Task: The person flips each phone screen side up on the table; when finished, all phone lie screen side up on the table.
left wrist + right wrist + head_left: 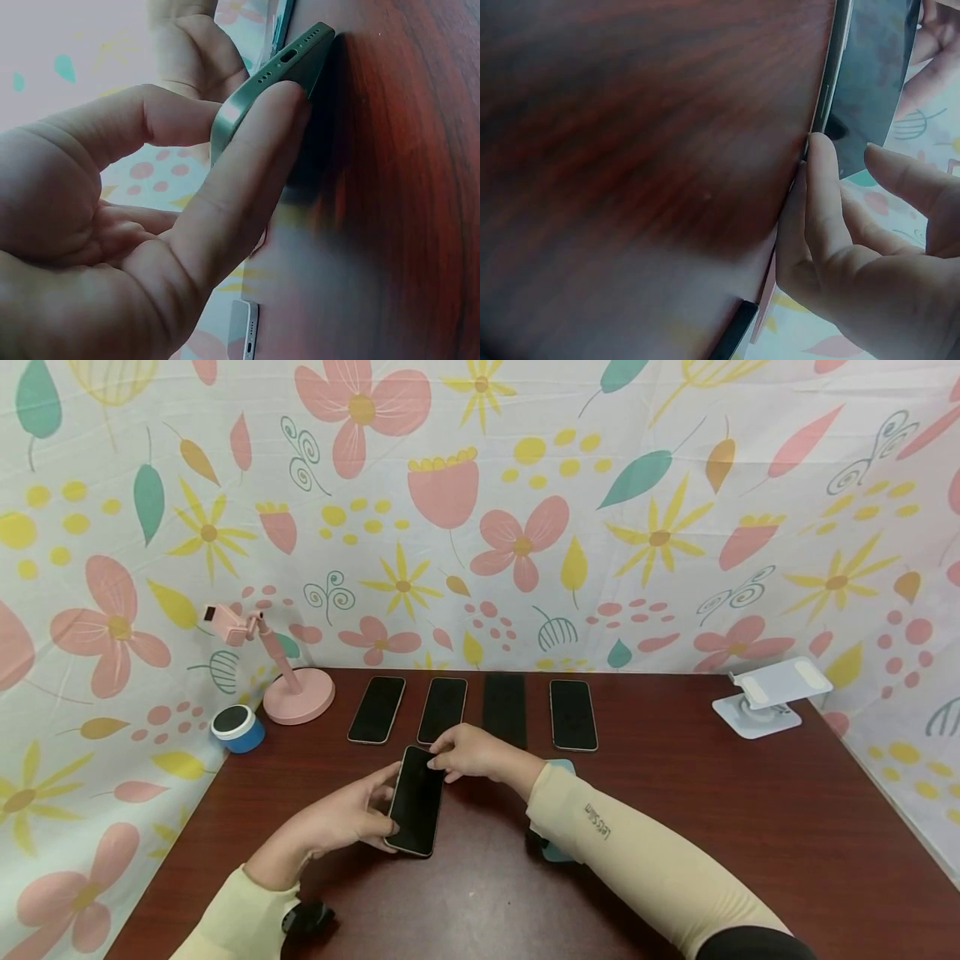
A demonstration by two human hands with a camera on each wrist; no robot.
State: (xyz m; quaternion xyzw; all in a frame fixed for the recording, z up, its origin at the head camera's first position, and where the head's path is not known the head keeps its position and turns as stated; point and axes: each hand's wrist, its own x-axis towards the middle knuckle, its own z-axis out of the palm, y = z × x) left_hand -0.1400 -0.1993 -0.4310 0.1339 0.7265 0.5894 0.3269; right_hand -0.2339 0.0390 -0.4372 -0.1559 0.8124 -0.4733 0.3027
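A black-screened smartphone [417, 800] is tilted above the dark wooden table, its near end raised. My left hand [341, 814] grips its near-left part, thumb over the screen and fingers behind. The left wrist view shows the charging-port end of the smartphone [277, 66] between thumb and finger. At the far-right corner my right hand [480, 752] pinches the phone, thumb over the screen side. In the right wrist view, fingertips [823, 146] meet its side edge. Beyond lie two phones [377, 710] [444, 706], a dark flat slab [505, 706] and another phone [573, 716].
At the back left stand a pink phone stand [298, 696] with a round base and a small blue-and-white cylinder [238, 728]. A white stand [772, 689] is at the back right. Under my right forearm, a light blue object [558, 852] is mostly hidden. Patterned cloth [480, 568] hangs behind.
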